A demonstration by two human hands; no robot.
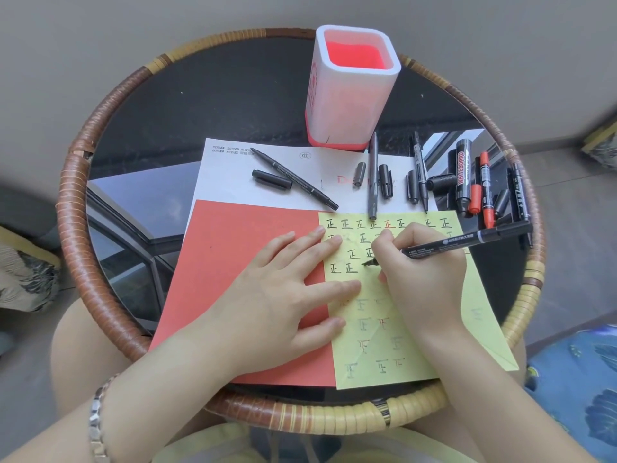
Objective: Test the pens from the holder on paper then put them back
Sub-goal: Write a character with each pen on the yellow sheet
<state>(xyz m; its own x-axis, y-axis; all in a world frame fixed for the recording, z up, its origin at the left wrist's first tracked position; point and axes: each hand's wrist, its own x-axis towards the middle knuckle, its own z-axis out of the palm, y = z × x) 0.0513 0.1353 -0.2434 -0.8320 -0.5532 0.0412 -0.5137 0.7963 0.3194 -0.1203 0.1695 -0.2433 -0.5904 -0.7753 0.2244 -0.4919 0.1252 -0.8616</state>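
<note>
I see the left hand (283,295) spread flat, fingers straight, pressing the yellow sheet (384,349) where it overlaps the red sheet (233,262). At its 3 o'clock the right hand (424,272) pinches a black pen (467,240), tip on the yellow sheet among rows of written marks. Toward 12 o'clock, uncapped pens (373,182) and loose caps (272,178) lie on a white sheet (230,175) and the dark counter (233,95). Beyond them the holder (350,91) stands upright near the counter's 12 o'clock edge.
</note>
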